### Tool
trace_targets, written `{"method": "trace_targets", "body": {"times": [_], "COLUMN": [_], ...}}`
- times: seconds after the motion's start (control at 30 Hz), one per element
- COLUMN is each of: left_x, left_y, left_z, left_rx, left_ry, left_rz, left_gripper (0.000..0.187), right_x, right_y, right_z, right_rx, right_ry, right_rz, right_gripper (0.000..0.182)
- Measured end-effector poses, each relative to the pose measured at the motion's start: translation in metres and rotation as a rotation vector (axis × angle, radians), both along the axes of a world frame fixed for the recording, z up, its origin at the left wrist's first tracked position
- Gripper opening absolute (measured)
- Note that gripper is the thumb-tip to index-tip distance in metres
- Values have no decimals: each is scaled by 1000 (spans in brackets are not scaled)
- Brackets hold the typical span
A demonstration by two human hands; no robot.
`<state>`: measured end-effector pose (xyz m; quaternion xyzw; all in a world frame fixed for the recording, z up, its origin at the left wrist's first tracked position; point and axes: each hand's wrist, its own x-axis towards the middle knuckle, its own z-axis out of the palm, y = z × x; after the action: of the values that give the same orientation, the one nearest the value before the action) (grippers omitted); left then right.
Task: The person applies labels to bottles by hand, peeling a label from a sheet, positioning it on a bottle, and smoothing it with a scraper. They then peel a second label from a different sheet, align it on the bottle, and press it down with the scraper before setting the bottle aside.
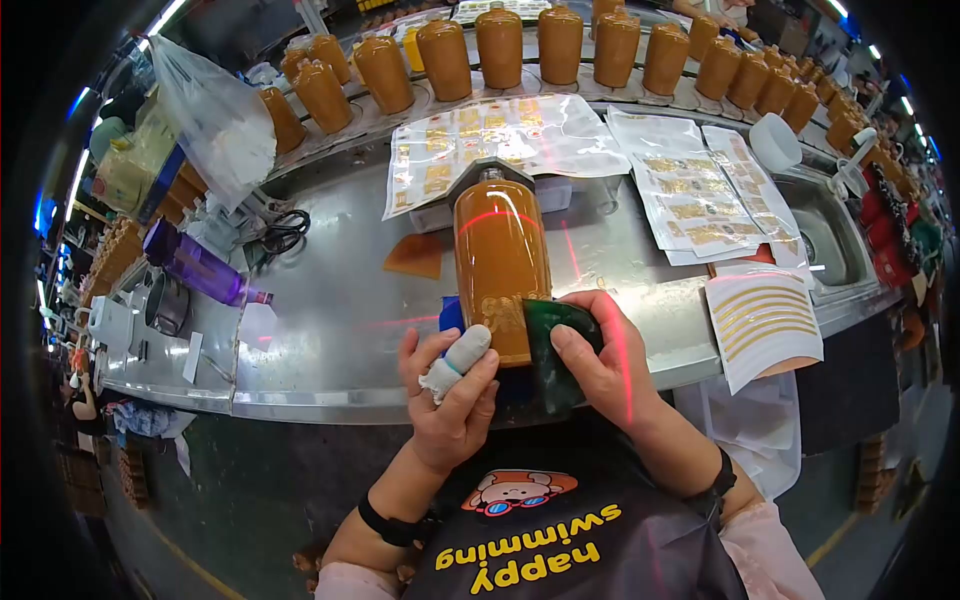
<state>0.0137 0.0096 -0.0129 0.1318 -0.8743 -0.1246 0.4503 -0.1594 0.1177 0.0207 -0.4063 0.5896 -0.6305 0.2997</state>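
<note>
A glossy brown bottle lies in front of me, base toward me and neck pointing away into a dark holder. Raised or printed gold ornament shows near its base. My left hand presses bent fingers against the lower left of the bottle; one finger wears a white wrap. In my right hand, a dark green flat scraper is pinched between thumb and fingers, its edge against the bottle's lower right side. A blue piece is partly hidden behind my left fingers.
Decal sheets lie behind the bottle, with more sheets to the right. A white sheet with gold curved strips overhangs the front edge near the sink. Several brown bottles line the conveyor. A purple bottle lies left.
</note>
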Motion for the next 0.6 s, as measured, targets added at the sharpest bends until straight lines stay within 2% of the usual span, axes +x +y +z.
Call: {"method": "trace_targets", "body": {"times": [0.6], "left_x": [-10], "left_y": [-5], "left_z": [5], "left_rx": [-34], "left_ry": [15], "left_rz": [-74], "left_gripper": [24], "right_x": [-2], "right_y": [0], "right_z": [-3], "right_rx": [-14], "right_ry": [-9], "right_rz": [-1], "right_gripper": [28]}}
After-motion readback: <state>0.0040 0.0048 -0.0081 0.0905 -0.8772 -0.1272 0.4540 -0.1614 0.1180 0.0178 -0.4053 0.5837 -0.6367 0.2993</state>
